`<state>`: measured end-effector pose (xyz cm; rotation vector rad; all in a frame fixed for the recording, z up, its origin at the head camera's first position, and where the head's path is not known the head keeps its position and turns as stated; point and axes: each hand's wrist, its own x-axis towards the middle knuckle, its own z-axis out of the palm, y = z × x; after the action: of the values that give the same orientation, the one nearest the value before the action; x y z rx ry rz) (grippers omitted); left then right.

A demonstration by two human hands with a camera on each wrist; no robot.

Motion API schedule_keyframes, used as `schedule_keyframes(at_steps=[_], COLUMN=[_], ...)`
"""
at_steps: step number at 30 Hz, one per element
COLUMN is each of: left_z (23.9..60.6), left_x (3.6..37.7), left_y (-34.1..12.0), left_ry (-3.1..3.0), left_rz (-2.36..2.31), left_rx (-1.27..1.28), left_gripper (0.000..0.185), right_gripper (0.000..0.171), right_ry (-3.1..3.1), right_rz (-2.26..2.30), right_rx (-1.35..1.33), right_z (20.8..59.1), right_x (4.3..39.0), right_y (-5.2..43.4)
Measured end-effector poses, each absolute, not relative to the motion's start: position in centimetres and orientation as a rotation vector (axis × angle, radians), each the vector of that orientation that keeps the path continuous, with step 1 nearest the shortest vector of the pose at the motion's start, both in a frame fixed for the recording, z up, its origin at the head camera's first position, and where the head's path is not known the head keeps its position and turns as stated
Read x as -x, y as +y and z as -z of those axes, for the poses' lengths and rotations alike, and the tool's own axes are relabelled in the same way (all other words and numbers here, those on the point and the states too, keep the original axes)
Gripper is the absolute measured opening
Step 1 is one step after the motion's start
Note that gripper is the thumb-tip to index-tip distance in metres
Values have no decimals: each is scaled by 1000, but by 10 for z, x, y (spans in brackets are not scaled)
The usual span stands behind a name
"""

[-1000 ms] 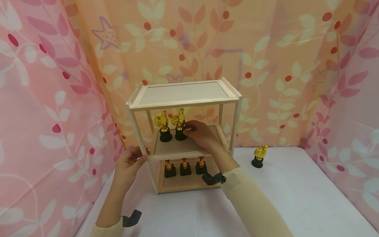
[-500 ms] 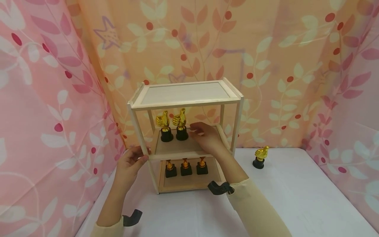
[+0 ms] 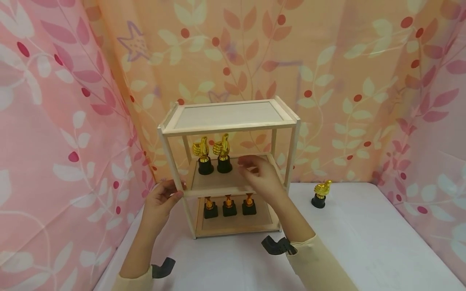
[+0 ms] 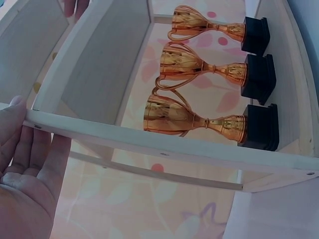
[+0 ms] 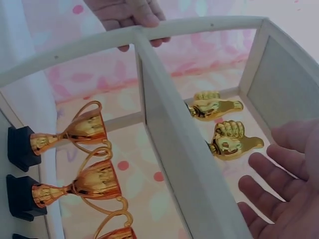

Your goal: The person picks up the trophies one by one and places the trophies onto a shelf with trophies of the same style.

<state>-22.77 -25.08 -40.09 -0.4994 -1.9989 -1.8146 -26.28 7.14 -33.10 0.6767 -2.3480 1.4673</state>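
Observation:
My left hand [image 3: 160,206] grips the left front post of a pale wooden shelf rack [image 3: 229,193], thumb in front and fingers behind, level with the middle shelf. On that shelf stand two gold thumbs-up trophies on black bases, a left one [image 3: 204,157] and a right one [image 3: 223,153]. To their right my right hand [image 3: 263,178] is held with loosely bent fingers, apart from both trophies and holding nothing; the right wrist view shows its fingers [image 5: 279,164] spread. Cup trophies [image 4: 174,117] with black bases line the bottom shelf.
A third thumbs-up trophy [image 3: 320,194] stands on the white tablecloth [image 3: 364,242] right of the rack. The rack's top panel [image 3: 229,115] lies above the trophies. Patterned curtains [image 3: 327,81] enclose the back and both sides.
My right hand has come off the right thumbs-up trophy on the middle shelf and drawn back to the right and toward me. The left hand keeps its place on the post.

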Motion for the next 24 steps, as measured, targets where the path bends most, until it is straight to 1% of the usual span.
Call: schedule_keyframes(at_steps=[6,11,18,24], left_z=[403,402,403,406], left_x=[231,230,229,230], left_y=[-251,-249,-250,-254], left_ry=[-1961,-1970,-1980,-1954], left_rz=[1836,1840,1841,1844], left_rx=[599,544,513,593], left_gripper=[33,32,33,33], right_gripper=[27,26,23,20], right_ry=[-2265,-2208,-2203,-2198], right_rz=[-1465,-1424,-1447,-1483], right_rx=[-660,-740,-770,-791], right_z=[338,344,352,357], right_x=[248,235,217,208], right_y=[76,82,95,106])
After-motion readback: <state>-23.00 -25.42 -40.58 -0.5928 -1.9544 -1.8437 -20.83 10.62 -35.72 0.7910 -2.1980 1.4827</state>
